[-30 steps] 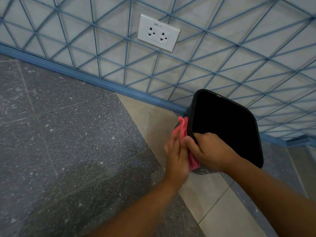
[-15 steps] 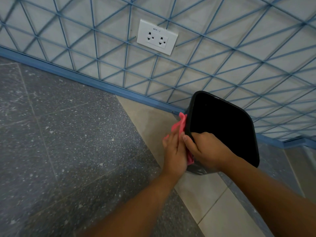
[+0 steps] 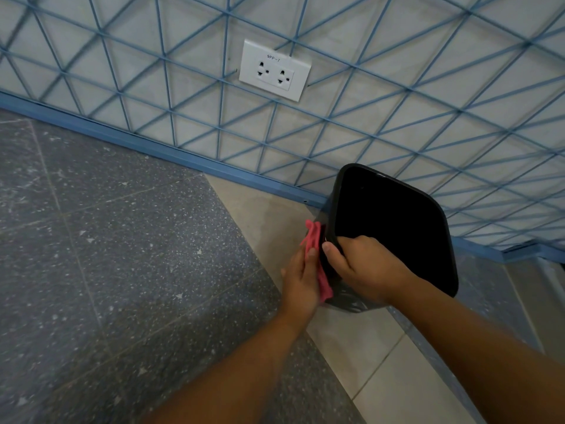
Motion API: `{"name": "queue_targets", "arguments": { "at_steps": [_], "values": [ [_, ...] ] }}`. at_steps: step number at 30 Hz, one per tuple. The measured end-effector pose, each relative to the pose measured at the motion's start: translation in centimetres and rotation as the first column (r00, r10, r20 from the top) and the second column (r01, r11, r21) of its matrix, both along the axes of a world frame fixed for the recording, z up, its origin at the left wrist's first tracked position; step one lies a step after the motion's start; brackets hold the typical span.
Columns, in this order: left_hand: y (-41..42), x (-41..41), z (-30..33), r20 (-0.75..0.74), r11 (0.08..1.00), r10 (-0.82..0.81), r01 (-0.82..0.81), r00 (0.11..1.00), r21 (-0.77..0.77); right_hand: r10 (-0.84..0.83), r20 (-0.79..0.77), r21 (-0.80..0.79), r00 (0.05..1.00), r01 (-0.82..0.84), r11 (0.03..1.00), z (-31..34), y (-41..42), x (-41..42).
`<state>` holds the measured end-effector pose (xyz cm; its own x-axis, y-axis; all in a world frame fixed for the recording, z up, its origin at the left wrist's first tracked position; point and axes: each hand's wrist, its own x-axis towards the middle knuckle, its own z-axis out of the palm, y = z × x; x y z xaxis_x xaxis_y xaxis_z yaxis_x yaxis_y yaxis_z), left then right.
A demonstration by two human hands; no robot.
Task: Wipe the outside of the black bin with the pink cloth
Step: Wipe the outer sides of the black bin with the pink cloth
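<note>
Bin: the black bin [image 3: 394, 228] stands on the floor [image 3: 122, 270] close against the wall [image 3: 397, 87], its open mouth tipped toward the camera.
Right grip: the right hand [image 3: 363, 267] curls over the bin's near rim, thumb outside and fingers hooked inside, and holds it steady.
Left grip: the left hand [image 3: 301, 280] lies with straight fingers flat on the pink cloth [image 3: 316, 255], pressing it to the bin's outer side wall just left of the right grip.
Cloth: sandwiched between the left palm and the bin; one corner sticks up above the fingertips, another edge hangs below the palm.
Step in hand: by the look of it, wiping the left outer face near the rim.
Done: I cannot tell which faces have already been wiped; the plastic shows no clear clean or dirty patches.
Left: probably the far face toward the wall, the right face, and the lower part near the floor, all beyond either grip.
Next need: likely turning the bin with the right grip to bring another face round.
Nearby: a white socket [image 3: 275, 70] on the wall, well above both hands.
</note>
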<state>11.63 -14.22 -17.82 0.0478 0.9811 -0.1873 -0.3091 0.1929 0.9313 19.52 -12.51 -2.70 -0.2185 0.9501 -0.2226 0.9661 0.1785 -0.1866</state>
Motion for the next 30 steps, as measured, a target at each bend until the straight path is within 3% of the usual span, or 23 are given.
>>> {"name": "queue_targets", "arguments": {
  "at_steps": [6, 10, 16, 18, 22, 27, 30],
  "values": [
    [-0.5, 0.1, 2.1, 0.14, 1.0, -0.003, 0.002, 0.99, 0.012, 0.009, -0.012, -0.018, 1.0, -0.01, 1.0, 0.1, 0.0, -0.1],
    [0.7, -0.9, 1.5, 0.093, 0.997, 0.02, -0.013, 0.995, -0.071, 0.007, -0.004, -0.002, 1.0, -0.007, 1.0, 0.0, 0.2, -0.1],
    [-0.1, -0.7, 2.5, 0.113, 1.0, -0.006, 0.009, 0.994, -0.019, 0.017, -0.011, -0.018, 1.0, -0.017, 1.0, 0.1, 0.2, 0.0],
    [0.1, -0.8, 2.1, 0.019, 0.999, -0.017, 0.018, 1.0, -0.03, 0.019, 0.005, -0.024, 1.0, -0.019, 1.0, 0.2, 0.1, 0.0],
    [1.4, -1.0, 2.9, 0.185, 0.997, -0.017, 0.03, 0.983, -0.066, 0.008, -0.015, -0.013, 1.0, -0.008, 1.0, 0.3, 0.3, -0.3],
    [-0.5, -0.7, 3.4, 0.089, 0.997, -0.011, 0.018, 0.996, -0.072, 0.026, -0.016, -0.028, 1.0, -0.027, 0.999, 0.2, 0.3, -0.2],
    [1.2, -1.0, 3.3, 0.129, 0.994, 0.003, 0.012, 0.992, -0.109, 0.027, -0.015, -0.015, 1.0, -0.027, 1.0, 0.0, 0.4, -0.3]
  ]
}}
